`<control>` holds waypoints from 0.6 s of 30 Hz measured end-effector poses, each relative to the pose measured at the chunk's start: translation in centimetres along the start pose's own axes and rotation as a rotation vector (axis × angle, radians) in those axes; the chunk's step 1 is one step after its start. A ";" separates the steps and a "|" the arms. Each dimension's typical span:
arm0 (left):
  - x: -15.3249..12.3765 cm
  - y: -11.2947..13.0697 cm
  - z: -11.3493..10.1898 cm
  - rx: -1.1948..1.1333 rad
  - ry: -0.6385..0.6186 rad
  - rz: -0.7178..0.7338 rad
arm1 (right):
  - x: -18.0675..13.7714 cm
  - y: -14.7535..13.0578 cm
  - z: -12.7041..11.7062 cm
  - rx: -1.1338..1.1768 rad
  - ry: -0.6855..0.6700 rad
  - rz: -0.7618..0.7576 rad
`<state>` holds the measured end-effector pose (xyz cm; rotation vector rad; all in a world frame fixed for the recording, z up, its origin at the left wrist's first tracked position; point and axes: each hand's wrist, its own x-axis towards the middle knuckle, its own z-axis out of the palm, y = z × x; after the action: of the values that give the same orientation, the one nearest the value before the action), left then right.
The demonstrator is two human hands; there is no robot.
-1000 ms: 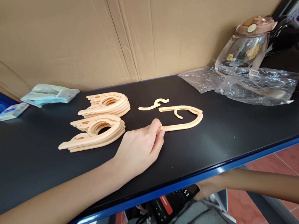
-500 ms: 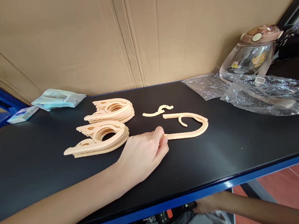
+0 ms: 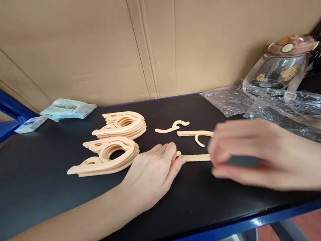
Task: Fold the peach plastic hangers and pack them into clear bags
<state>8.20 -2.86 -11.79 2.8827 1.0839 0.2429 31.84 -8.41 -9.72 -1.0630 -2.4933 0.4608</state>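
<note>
Left hand [image 3: 154, 173] pinches end of loose hanger [image 3: 197, 157] lying flat on surface [image 3: 42, 183], right of two stacks [image 3: 115, 154]. Right hand [image 3: 253, 157] blurred over hanger's curved end, fingers curled; grip unclear.

1. Two stacks of peach-coloured curved plastic pieces sit on the black table [image 3: 41, 172]. The near stack [image 3: 107, 157] is just in front of the far stack [image 3: 123, 124], pretty much touching it.
2. A small loose squiggly hook piece [image 3: 172, 127] lies flat on its own, right of the far stack.
3. A light blue soft packet [image 3: 68, 108] is at the back left against the cardboard wall [image 3: 153, 38], with a smaller pale blue packet [image 3: 31, 124] just left of it.
4. Crinkly clear plastic bags [image 3: 289, 111] are spread over the back right corner.
5. A clear water bottle [image 3: 281, 68] with a pinkish lid and a cartoon bear sticker leans tilted behind the bags.
</note>
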 end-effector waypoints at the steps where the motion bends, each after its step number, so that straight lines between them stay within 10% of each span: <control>1: -0.1 0.0 0.1 -0.012 -0.012 -0.009 | 1.7 0.9 -0.7 -0.047 0.001 -0.053; 5: -0.3 -0.2 0.7 -0.027 -0.021 -0.045 | 5.2 4.0 0.3 -0.136 -0.019 -0.179; 18: 0.0 -1.0 1.3 -0.060 0.023 0.048 | 4.1 5.0 2.0 0.355 -0.089 0.081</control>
<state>7.74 -2.12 -13.18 2.8616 0.9942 0.3058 31.34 -2.42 -12.70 -1.0179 -2.3279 0.9533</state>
